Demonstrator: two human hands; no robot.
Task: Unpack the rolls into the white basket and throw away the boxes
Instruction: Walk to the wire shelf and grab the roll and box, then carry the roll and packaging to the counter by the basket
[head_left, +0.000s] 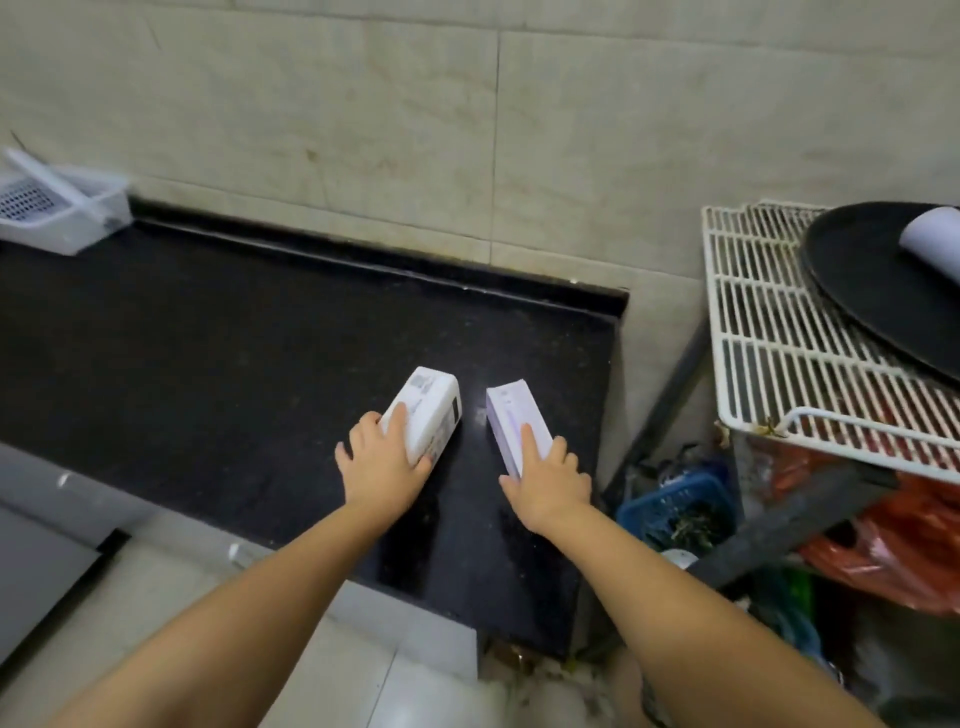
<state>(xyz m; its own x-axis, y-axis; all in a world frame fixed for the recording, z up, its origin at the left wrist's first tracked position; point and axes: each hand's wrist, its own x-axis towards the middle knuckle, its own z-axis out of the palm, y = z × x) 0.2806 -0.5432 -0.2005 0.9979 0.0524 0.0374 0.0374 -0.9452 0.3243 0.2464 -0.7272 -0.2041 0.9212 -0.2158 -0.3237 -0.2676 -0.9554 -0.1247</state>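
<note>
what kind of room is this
Probably a home kitchen or utility corner: a black stone counter against a tiled wall, a white wire rack holding a dark round tray.

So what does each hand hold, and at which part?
Left hand grips the white box at its near end; right hand grips the lilac box likewise.

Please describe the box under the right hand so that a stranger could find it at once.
On the black counter, two boxes lie side by side near its right end. The right hand rests on the narrow pale purple box; the white box beside it is wider, with printed labels.
</note>
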